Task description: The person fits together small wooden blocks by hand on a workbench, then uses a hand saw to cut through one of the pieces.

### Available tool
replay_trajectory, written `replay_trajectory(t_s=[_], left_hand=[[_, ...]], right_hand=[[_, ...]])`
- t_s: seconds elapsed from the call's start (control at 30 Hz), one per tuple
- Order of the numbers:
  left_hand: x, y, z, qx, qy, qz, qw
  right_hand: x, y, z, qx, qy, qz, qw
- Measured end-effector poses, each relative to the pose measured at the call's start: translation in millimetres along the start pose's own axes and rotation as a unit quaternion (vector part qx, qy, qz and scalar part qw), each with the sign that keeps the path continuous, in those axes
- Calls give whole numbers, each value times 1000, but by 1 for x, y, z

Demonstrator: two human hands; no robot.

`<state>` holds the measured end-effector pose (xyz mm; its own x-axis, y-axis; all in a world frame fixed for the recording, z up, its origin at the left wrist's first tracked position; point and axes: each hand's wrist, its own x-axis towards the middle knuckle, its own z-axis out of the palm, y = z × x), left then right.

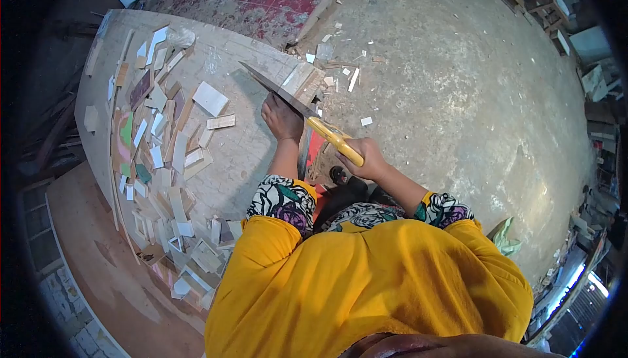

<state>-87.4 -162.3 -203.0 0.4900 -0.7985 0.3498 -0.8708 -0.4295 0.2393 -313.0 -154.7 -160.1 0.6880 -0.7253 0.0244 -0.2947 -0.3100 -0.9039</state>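
Observation:
My right hand [367, 159] is wrapped round the yellow handle of a handsaw [333, 138]. The saw's dark blade runs up and left from the handle, over the right edge of the worktable [229, 155]. Just left of the blade my left hand [281, 117] rests at the table edge, its fingers bent and partly behind the blade. What is under those fingers, if anything, is hidden. Beyond the blade a pale board [299, 78] lies at the table's corner.
Many wood offcuts [180, 148] are heaped over the left of the table, with a white block [210, 99] near them. Wood scraps [354, 80] litter the concrete floor [445, 96]. A green bag [505, 239] lies at the lower right.

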Motion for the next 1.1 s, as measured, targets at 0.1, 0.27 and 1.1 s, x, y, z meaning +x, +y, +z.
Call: replay_trajectory(t_s=[0.1, 0.27, 1.1], left_hand=[[1, -4, 3, 16, 9, 9, 1000], [0, 1, 1, 28, -7, -17, 999], [6, 1, -2, -26, 31, -1, 999]], right_hand=[[0, -1, 1, -4, 7, -16, 1000], [-25, -9, -6, 20, 21, 16, 999], [-63, -62, -35, 27, 33, 53, 998]])
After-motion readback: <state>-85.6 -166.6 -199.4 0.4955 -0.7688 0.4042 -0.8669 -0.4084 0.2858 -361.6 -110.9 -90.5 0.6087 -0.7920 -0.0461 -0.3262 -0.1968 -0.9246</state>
